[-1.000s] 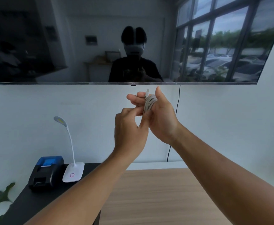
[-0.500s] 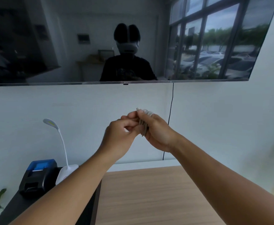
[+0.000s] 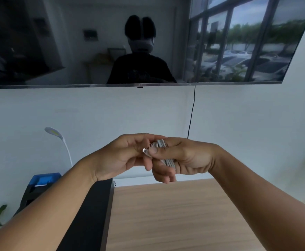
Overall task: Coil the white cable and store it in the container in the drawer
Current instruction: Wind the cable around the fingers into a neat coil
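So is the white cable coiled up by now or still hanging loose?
Coiled: the white cable sits as a tight bundle of loops in the right hand, its metal plug at the left hand fingertips.

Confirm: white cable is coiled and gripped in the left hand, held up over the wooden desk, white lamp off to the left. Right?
Not quite. The head view shows the coiled white cable wrapped in the right hand; the left hand only touches its plug end. The rest holds: it is up over the wooden desk, with the white lamp on the left.
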